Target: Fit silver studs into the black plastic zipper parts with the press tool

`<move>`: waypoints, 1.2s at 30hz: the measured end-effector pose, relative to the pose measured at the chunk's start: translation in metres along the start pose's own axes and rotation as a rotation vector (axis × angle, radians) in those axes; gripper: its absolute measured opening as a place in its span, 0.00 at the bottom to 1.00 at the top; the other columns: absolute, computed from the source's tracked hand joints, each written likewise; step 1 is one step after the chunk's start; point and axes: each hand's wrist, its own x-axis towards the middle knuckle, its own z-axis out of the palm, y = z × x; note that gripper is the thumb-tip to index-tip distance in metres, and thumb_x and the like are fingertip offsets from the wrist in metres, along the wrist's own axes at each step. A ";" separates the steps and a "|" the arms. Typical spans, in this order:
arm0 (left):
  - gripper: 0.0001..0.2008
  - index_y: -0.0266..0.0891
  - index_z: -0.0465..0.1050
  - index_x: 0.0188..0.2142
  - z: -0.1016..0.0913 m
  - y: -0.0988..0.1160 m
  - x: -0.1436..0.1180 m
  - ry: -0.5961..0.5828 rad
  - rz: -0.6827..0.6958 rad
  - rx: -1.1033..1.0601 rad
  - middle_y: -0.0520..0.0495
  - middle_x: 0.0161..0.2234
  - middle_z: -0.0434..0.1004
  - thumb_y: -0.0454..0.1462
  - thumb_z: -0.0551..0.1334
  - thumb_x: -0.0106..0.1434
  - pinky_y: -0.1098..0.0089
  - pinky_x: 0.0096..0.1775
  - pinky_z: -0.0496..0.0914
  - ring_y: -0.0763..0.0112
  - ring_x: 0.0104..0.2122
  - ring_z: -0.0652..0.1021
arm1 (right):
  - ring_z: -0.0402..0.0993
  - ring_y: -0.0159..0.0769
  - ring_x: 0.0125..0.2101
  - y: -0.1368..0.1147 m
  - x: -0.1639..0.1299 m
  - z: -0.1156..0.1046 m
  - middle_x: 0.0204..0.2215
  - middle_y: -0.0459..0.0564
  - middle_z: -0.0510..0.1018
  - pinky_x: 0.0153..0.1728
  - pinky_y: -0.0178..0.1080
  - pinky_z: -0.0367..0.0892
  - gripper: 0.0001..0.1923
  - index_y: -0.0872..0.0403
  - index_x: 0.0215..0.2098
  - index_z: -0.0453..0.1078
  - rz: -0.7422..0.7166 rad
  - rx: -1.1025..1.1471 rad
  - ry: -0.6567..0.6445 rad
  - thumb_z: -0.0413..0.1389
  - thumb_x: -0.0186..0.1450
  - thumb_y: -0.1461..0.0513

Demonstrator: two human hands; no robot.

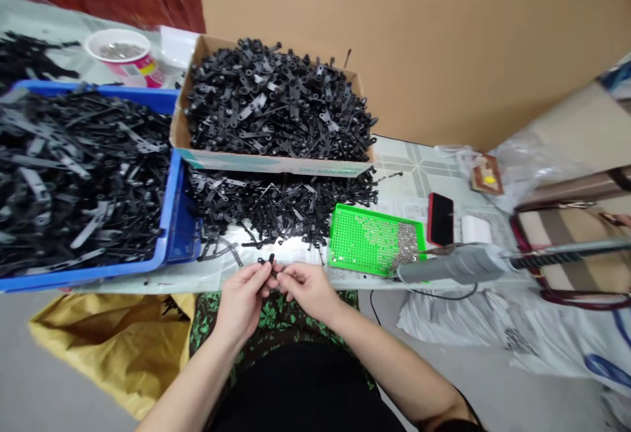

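Note:
My left hand (248, 292) is closed on a small black plastic link (269, 261), pinched between thumb and fingers at the table's front edge. My right hand (306, 287) meets it from the other side, its thumb and fingertips pinched at the link's right end. Whether the right fingers also hold a tiny separate piece is hidden. Just beyond my hands lies a loose heap of black plastic parts (280, 205). To the right of the heap sits a green perforated tray (345, 238) with many small metal pieces (405, 242) gathered mostly on its right side.
A cardboard box (276, 162) heaped with black links stands behind the pile. At left is a blue bin (170, 221) of longer black strips, with a paper cup (123, 57) behind. A grey electric screwdriver (448, 267), a phone (440, 219) and a bag (572, 241) are on the right.

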 end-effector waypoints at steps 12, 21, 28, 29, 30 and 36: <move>0.12 0.38 0.81 0.25 0.006 -0.020 0.004 -0.097 0.001 0.287 0.46 0.23 0.81 0.44 0.72 0.42 0.73 0.22 0.64 0.71 0.20 0.74 | 0.78 0.40 0.32 -0.017 0.016 -0.035 0.33 0.58 0.79 0.30 0.37 0.70 0.17 0.59 0.50 0.69 -0.051 -1.081 0.238 0.49 0.63 0.69; 0.06 0.42 0.81 0.22 0.006 -0.002 -0.004 -0.274 0.253 0.547 0.47 0.25 0.81 0.41 0.67 0.50 0.67 0.33 0.69 0.63 0.28 0.76 | 0.61 0.24 0.13 -0.030 0.012 -0.045 0.12 0.39 0.67 0.16 0.29 0.57 0.13 0.55 0.22 0.67 0.012 -0.019 -0.044 0.56 0.60 0.56; 0.10 0.39 0.79 0.18 0.002 0.002 -0.002 -0.221 0.172 0.558 0.50 0.17 0.72 0.43 0.68 0.47 0.70 0.25 0.61 0.71 0.21 0.67 | 0.56 0.23 0.12 -0.035 0.015 -0.045 0.09 0.37 0.63 0.15 0.30 0.50 0.17 0.54 0.18 0.63 0.020 -0.014 -0.111 0.57 0.58 0.53; 0.10 0.39 0.79 0.19 0.003 0.003 -0.002 -0.212 0.154 0.548 0.51 0.17 0.70 0.43 0.69 0.46 0.71 0.24 0.60 0.72 0.20 0.66 | 0.56 0.23 0.12 -0.036 0.016 -0.045 0.09 0.37 0.63 0.14 0.30 0.50 0.18 0.54 0.18 0.63 0.031 0.003 -0.144 0.57 0.58 0.52; 0.09 0.39 0.80 0.20 0.004 0.005 -0.002 -0.210 0.138 0.536 0.52 0.16 0.69 0.43 0.69 0.45 0.72 0.24 0.59 0.73 0.20 0.65 | 0.55 0.23 0.12 -0.037 0.017 -0.045 0.09 0.37 0.63 0.14 0.30 0.49 0.18 0.54 0.18 0.64 0.041 0.015 -0.180 0.57 0.58 0.52; 0.09 0.38 0.82 0.24 0.007 0.016 -0.004 -0.370 0.111 0.546 0.52 0.16 0.68 0.42 0.68 0.46 0.72 0.26 0.59 0.73 0.21 0.64 | 0.59 0.23 0.14 -0.044 0.022 -0.052 0.15 0.41 0.70 0.16 0.30 0.55 0.18 0.56 0.20 0.67 0.044 -0.046 -0.369 0.59 0.56 0.50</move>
